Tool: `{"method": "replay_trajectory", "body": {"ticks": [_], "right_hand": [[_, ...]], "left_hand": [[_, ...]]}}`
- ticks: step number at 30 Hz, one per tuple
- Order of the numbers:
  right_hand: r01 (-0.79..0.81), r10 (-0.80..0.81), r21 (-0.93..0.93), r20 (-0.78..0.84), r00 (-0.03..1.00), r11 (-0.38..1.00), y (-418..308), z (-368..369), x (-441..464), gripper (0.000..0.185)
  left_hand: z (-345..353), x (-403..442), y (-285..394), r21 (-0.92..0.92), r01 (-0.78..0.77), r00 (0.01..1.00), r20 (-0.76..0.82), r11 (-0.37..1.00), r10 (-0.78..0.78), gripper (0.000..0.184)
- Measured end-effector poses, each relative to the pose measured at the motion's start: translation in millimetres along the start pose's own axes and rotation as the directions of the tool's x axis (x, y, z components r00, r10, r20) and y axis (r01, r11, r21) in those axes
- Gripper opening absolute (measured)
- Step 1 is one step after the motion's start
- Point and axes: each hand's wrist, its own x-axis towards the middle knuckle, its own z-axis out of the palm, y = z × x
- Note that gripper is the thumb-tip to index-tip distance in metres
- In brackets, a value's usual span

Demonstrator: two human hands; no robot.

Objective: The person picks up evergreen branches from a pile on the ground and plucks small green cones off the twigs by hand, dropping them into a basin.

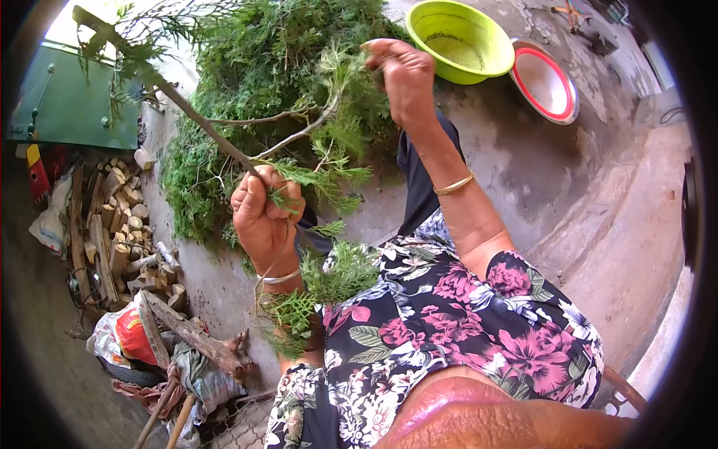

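Black cloth printed with pink and white flowers, a short-sleeved top (pixel 516 344), fills the nearest part of the view, its lower portion cut off by the frame. Just past it, loose feathery green sprigs (pixel 340 273) lie across the left forearm; whether they join the held branch cannot be made out.

The left hand (pixel 265 209), above a silver-coloured bangle (pixel 280 278), is closed around a brown woody conifer branch (pixel 202 122). The branch slants from this grip toward the upper left, its bark dull, with thin, paler side stems forking off and flat, scaly green foliage at their ends. Part of it under the fingers is hidden, and its topmost needles run out of frame.

The right hand (pixel 407 82), fingers curled, is raised beside the side stems' blurred, pale-green tips; I cannot tell whether it grips any.

Behind both, a dense heap of green conifer cuttings (pixel 292 67) is cropped at the top; the branch's foliage blends into it. A lime-green plastic basin (pixel 460 45) stands beyond the right hand.
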Motion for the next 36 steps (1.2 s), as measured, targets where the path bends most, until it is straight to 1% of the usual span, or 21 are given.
{"method": "replay_trajectory", "body": {"ticks": [1, 2, 4, 5, 6, 8, 10, 12, 13, 15, 16, 18, 19, 23, 25, 27, 30, 31, 32, 34, 36], "right_hand": [[-0.238, 0.261, 0.158, -0.137, 0.956, 0.958, -2, -4, 10, 0.015], [-0.323, 0.397, 0.435, -0.091, 0.913, 0.841, 13, -23, 25, 0.012], [-0.306, 0.42, 0.523, -0.112, 0.901, 0.795, 17, -44, 31, 0.01], [-0.321, 0.395, 0.442, -0.083, 0.915, 0.837, 16, -50, 27, 0.008], [-0.324, 0.397, 0.443, -0.079, 0.914, 0.836, 12, -52, 20, 0.008], [-0.454, 0.461, 0.383, 0.079, 0.884, 0.804, 3, -52, 4, 0.007], [-0.59, 0.568, 0.385, 0.183, 0.803, 0.71, -2, -44, -16, 0.014], [-0.688, 0.628, 0.311, 0.28, 0.726, 0.656, 0, -34, -34, 0.014], [-0.68, 0.606, 0.291, 0.311, 0.732, 0.673, -3, -25, -39, 0.013], [-0.653, 0.567, 0.274, 0.333, 0.753, 0.706, -5, -9, -44, 0.014], [-0.652, 0.566, 0.274, 0.334, 0.754, 0.707, -4, -4, -43, 0.014], [-0.6, 0.464, 0.32, 0.41, 0.786, 0.734, -3, 2, -40, 0.014], [-0.607, 0.474, 0.374, 0.391, 0.789, 0.701, -8, 6, -39, 0.012], [-0.576, 0.419, 0.376, 0.424, 0.803, 0.725, -7, 8, -31, 0.013], [-0.584, 0.437, 0.361, 0.413, 0.799, 0.727, -18, 14, -31, 0.012], [-0.591, 0.454, 0.343, 0.403, 0.795, 0.73, -20, 16, -31, 0.012], [-0.566, 0.417, 0.314, 0.43, 0.801, 0.762, -15, 18, -26, 0.012], [-0.572, 0.441, 0.278, 0.414, 0.796, 0.771, -15, 20, -24, 0.012], [-0.582, 0.47, 0.242, 0.394, 0.79, 0.776, -15, 21, -25, 0.013], [-0.578, 0.456, 0.247, 0.411, 0.789, 0.778, -12, 22, -23, 0.012], [-0.619, 0.511, 0.317, 0.364, 0.779, 0.719, -6, 22, -22, 0.009]], "left_hand": [[1, 0, 0, -0.061, -0.042, 0.999, 0.021, 0.997, 0.044, 0.029], [2, -2, 1, -0.063, -0.039, 0.999, 0.024, 0.997, 0.04, 0.029], [3, -7, 11, -0.133, -0.12, 0.976, -0.195, 0.984, 0.093, 0.03], [-3, -7, 15, -0.177, -0.094, 0.989, -0.133, 0.98, 0.07, 0.031], [-4, -7, 17, -0.175, -0.096, 0.988, -0.136, 0.98, 0.073, 0.031], [-4, -3, 20, -0.154, -0.094, 0.995, 0.001, 0.984, 0.095, 0.03], [-8, -3, 22, -0.157, -0.094, 0.996, -0.01, 0.983, 0.093, 0.029], [-12, -1, 21, -0.261, -0.04, 0.989, 0.129, 0.964, 0.076, 0.032], [-10, -1, 20, -0.262, -0.04, 0.989, 0.128, 0.964, 0.075, 0.032], [-5, 0, 18, -0.177, -0.083, 0.996, 0.0, 0.981, 0.084, 0.028], [-3, 0, 16, -0.176, -0.083, 0.996, 0.001, 0.981, 0.085, 0.028], [0, -1, 14, -0.181, -0.096, 0.995, -0.033, 0.979, 0.092, 0.027], [0, -1, 13, -0.18, -0.099, 0.995, -0.032, 0.979, 0.094, 0.027], [4, -2, 11, -0.159, -0.094, 0.995, -0.038, 0.983, 0.089, 0.025], [0, -1, 13, -0.165, -0.104, 0.994, -0.046, 0.981, 0.097, 0.026], [-13, -2, 14, -0.172, -0.017, 0.989, 0.139, 0.985, 0.042, 0.03], [-12, -5, 10, -0.132, -0.042, 0.997, 0.063, 0.99, 0.05, 0.027], [-6, -1, 10, -0.151, -0.037, 0.993, 0.108, 0.988, 0.054, 0.026], [-6, -1, 7, -0.143, -0.048, 0.996, 0.068, 0.989, 0.058, 0.026], [-6, -1, 6, -0.122, -0.049, 0.996, 0.062, 0.991, 0.057, 0.026], [-7, 0, 5, -0.109, -0.058, 0.997, 0.052, 0.992, 0.064, 0.027]]}}
